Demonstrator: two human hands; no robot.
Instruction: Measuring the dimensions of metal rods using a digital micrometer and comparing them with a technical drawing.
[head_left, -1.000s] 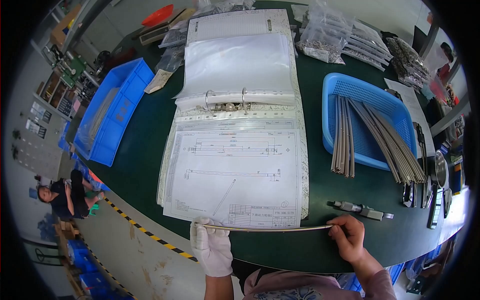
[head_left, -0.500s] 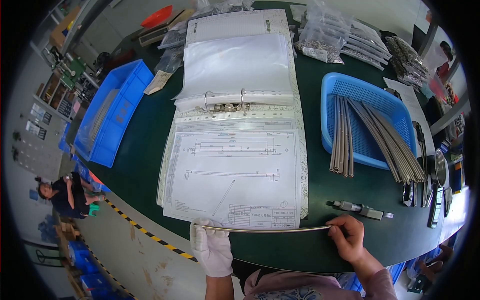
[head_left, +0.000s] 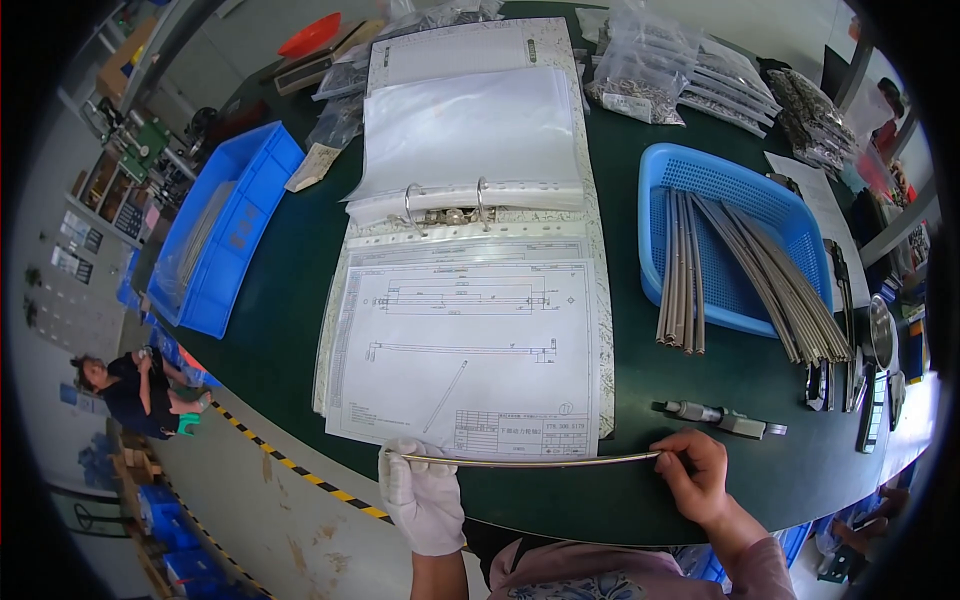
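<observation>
A thin metal rod (head_left: 540, 463) lies level between my two hands, just in front of the drawing's lower edge. My left hand (head_left: 425, 500), in a white glove, is closed on its left end. Bare fingers of my right hand (head_left: 695, 475) pinch the other end. Beyond the rod, a ring binder (head_left: 608, 330) lies open, its technical drawing (head_left: 460, 400) showing a long shaft in a clear sleeve. To the right, a micrometer (head_left: 720, 417) rests on the table above my right hand.
A light blue basket (head_left: 655, 230) at right holds two bundles of metal rods (head_left: 785, 280) that jut over its near rim. On the left stands a blue bin (head_left: 215, 290). Bags of small metal parts (head_left: 640, 100) lie at the back. Calipers (head_left: 845, 290) lie right of the basket.
The rod and both hands stay almost where they were. The whole view has shifted very slightly. In the background at left, the seated person's arm has moved.
</observation>
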